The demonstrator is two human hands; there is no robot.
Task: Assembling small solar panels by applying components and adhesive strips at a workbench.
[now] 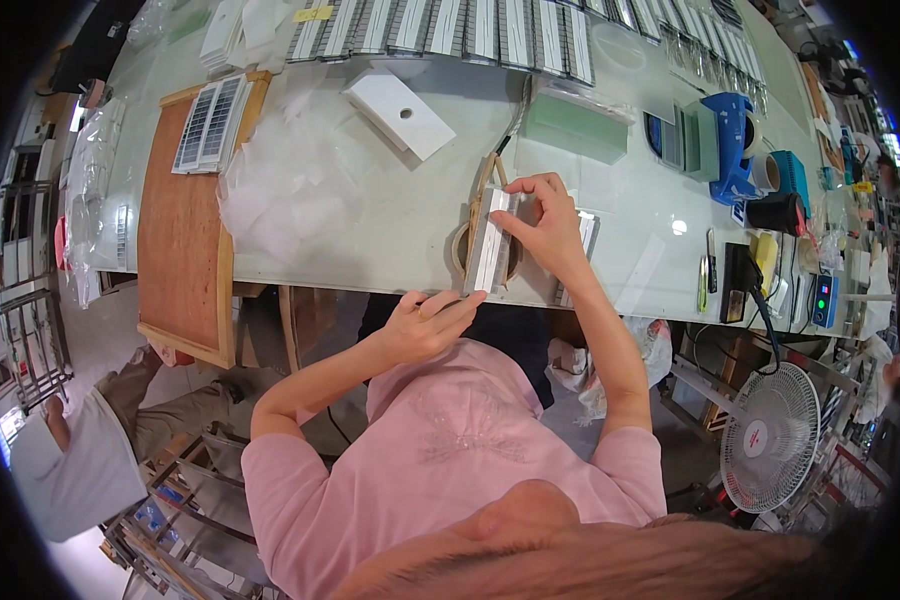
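A long, narrow silver panel with a white strip down its middle (489, 243) lies lengthwise at the table's front edge, over a round tan ring-shaped thing (460, 250) that it partly hides. My left hand (430, 325) is closed, its fingertips at the panel's near end. Around the far end, the thumb and fingers of my right hand (548, 222) grip the panel from its right side. Just right of the panel lies a similar narrow piece (587, 235), partly covered by my right wrist.
Similar panels (440, 28) stand in a row at the back. A white box with a hole (400, 115), clear plastic sheets (280, 190), greenish glass plates (575, 128) and a blue tape dispenser (732, 150) surround the work spot. A brown wooden board (180, 240) overhangs the left edge; a fan (770, 437) stands right.
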